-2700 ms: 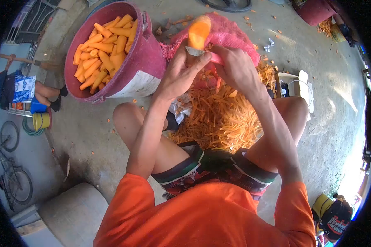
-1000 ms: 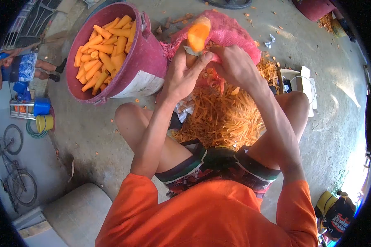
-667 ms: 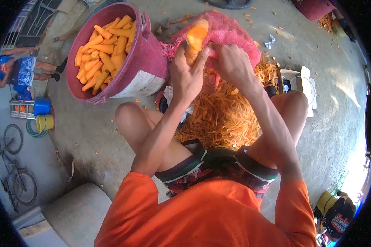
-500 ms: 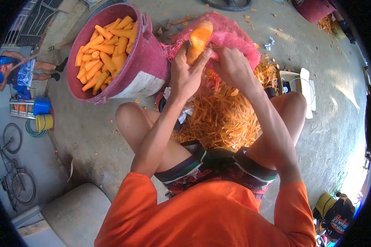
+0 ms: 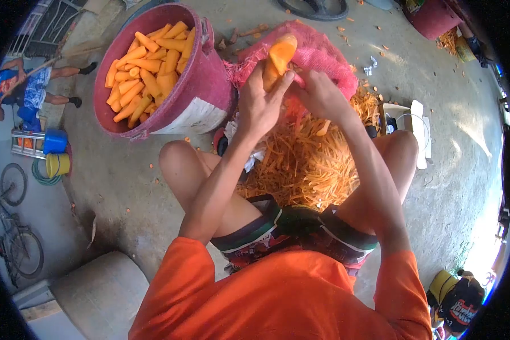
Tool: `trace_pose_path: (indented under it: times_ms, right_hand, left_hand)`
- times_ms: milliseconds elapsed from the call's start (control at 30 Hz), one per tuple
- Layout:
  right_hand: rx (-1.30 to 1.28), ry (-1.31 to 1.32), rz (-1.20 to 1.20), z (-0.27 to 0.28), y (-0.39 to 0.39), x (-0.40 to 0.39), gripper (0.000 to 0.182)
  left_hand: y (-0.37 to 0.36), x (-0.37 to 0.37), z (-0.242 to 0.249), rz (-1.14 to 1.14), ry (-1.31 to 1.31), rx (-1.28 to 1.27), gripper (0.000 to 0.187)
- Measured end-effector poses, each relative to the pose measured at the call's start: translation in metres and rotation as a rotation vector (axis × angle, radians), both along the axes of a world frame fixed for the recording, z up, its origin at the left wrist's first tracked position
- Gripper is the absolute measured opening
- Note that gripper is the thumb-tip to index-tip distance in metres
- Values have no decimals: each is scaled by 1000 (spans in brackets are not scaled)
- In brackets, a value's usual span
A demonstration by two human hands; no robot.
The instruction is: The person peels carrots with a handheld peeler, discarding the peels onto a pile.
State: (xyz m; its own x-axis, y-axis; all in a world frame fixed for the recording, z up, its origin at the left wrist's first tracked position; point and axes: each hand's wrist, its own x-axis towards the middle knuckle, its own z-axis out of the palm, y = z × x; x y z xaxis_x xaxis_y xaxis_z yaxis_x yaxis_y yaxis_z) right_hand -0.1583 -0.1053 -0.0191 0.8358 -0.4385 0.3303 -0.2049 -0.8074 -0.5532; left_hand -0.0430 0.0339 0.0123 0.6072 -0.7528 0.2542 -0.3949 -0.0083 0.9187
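Note:
My left hand (image 5: 260,105) is closed around a thick carrot (image 5: 281,52), which points up and away from me. Its upper part is bare bright orange, with a paler, browner tip. Close against it, my right hand (image 5: 323,93) grips a pink-handled peeler (image 5: 298,80); the fingers hide most of its blade end. Below both hands a heap of carrot peelings (image 5: 306,164) covers the floor between my legs. Behind them lies a pink mesh sack (image 5: 323,51). To the left, a dark pink tub (image 5: 218,85) leans towards me, with many peeled carrots (image 5: 147,65) inside.
An open white box (image 5: 418,133) sits by my right knee. A person with a long pole (image 5: 37,85) stands at far left, near blue (image 5: 55,141) and yellow buckets (image 5: 58,164) and a bicycle (image 5: 17,221). Another person in a dark cap (image 5: 462,303) is at lower right.
My hands stay close together at the carrot, which has shifted slightly, with more bright orange showing on its upper side. The person at far left has changed posture with the pole.

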Motion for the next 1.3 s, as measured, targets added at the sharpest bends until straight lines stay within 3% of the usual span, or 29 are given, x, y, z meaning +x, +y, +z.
trace_pose_path:
  times_ms: [100,200,233,467,567,633,667,733,833,967,1033,1133,1233,1300]
  right_hand:
    - [475,389,217,33,0,-10,38]
    - [669,202,388,12,-7,-14,35]
    - [920,180,483,35,0,-15,31]
    - [994,167,511,47,5,-12,28]
    - [804,153,465,46,10,-12,27]
    - [1118,144,451,41,16,-5,26]
    - [1118,148,451,47,20,-6,26]
    - [1101,313,200,63,29,-12,27]
    - [1164,322,294,53,28,-5,30]
    - [1133,388,208,63,19,-8,30]
    - [1049,264,444,39,6,-3,30]
    - [1018,134,458,44,10,-10,31]
    - [1005,62,371,42,18,-10,33]
    - [1023,157,367,52,14,-13,33]
  left_hand:
    - [0,18,-9,-51,76,-81,46]
    - [6,31,-2,-63,96,-160,53]
    - [7,31,2,-102,147,-202,53]
    - [16,16,20,-219,286,-192,48]
    - [16,11,25,-234,251,-162,44]
    - [17,12,24,-221,178,-160,43]
    - [18,17,22,-246,185,-142,41]
    - [17,19,19,-272,192,-122,40]
    - [18,18,15,-269,285,-129,40]
    - [16,28,13,-237,156,-130,40]
    - [17,35,19,-207,45,-55,39]
    - [15,32,16,-128,85,-39,38]
    - [11,25,17,-189,128,-103,36]
    - [10,24,20,-211,132,-96,36]
